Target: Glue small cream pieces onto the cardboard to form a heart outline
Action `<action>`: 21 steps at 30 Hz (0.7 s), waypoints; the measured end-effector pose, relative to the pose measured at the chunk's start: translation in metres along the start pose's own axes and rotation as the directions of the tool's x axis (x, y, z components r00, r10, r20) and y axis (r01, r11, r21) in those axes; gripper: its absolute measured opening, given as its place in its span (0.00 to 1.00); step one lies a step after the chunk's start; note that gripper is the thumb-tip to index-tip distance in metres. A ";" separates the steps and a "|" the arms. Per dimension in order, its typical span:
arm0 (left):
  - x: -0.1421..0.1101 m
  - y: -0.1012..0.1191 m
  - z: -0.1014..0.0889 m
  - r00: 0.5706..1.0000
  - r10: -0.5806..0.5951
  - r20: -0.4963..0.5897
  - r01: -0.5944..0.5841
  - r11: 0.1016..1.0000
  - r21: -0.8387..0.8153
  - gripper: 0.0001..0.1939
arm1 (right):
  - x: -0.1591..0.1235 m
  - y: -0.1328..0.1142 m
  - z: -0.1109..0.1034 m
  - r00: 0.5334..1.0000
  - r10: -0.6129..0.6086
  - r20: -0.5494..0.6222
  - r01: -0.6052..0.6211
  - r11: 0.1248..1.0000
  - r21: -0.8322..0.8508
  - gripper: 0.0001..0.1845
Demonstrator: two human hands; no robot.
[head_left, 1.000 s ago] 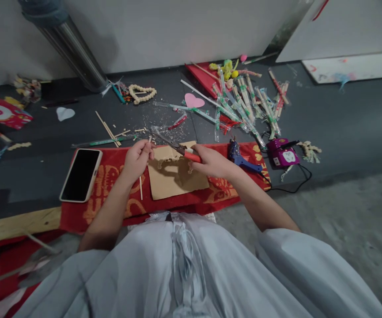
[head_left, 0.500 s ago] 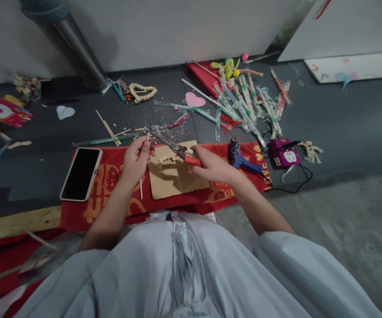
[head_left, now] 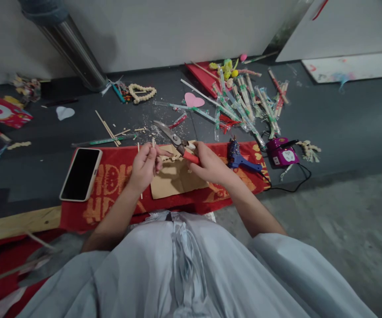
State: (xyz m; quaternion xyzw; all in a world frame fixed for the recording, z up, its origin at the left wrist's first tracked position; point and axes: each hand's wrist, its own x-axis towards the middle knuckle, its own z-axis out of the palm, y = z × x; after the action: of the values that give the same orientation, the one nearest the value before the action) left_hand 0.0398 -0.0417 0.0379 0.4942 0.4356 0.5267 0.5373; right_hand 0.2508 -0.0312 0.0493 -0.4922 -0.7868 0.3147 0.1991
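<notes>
My left hand [head_left: 145, 167] pinches a short pale wooden stick [head_left: 153, 142] between thumb and fingers, its tip pointing up. In my right hand [head_left: 210, 164] is a pair of pruning shears [head_left: 176, 140], gripped by its red and white handles. The shears' blades point up and left, a little beyond the stick and apart from it. Below both hands lies a piece of brown cardboard [head_left: 167, 187] on a red towel [head_left: 111, 179]. A pale knobbly strip [head_left: 176, 158] rests on the cardboard, partly hidden by my hands. Behind my left hand, a thin stick lies on the towel.
A phone [head_left: 81, 174] lies left on the towel, a blue glue gun [head_left: 243, 161] right. Cut sticks [head_left: 106, 127] and crumbs lie beyond. Further back are a pink heart [head_left: 194, 100], a knobbly heart-shaped loop [head_left: 141, 94] and wrapped sticks [head_left: 245, 97]. A purple device [head_left: 282, 153] stands right.
My left hand has shifted right and slightly nearer my body with the short stick. The shears' blades have tilted upward, away from the stick's tip. My right hand has hardly moved.
</notes>
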 end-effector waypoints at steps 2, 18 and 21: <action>-0.005 -0.003 0.008 0.996 -0.064 0.055 0.067 0.996 -0.055 0.23 | 0.002 -0.001 0.005 0.999 0.021 -0.037 -0.022 1.000 -0.007 0.19; -0.006 -0.018 0.019 0.966 -0.167 0.196 0.192 0.974 -0.119 0.24 | 0.003 -0.012 0.013 0.991 0.128 -0.035 -0.120 0.977 0.174 0.22; -0.006 -0.020 0.016 0.966 -0.163 0.201 0.187 0.976 -0.108 0.24 | 0.002 -0.010 0.011 0.987 0.157 0.015 -0.156 0.960 0.233 0.21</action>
State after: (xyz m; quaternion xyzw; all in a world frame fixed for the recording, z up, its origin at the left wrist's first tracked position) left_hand 0.0575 -0.0482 0.0195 0.4668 0.3900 0.4538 0.6512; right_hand 0.2365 -0.0358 0.0488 -0.5267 -0.7025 0.4189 0.2316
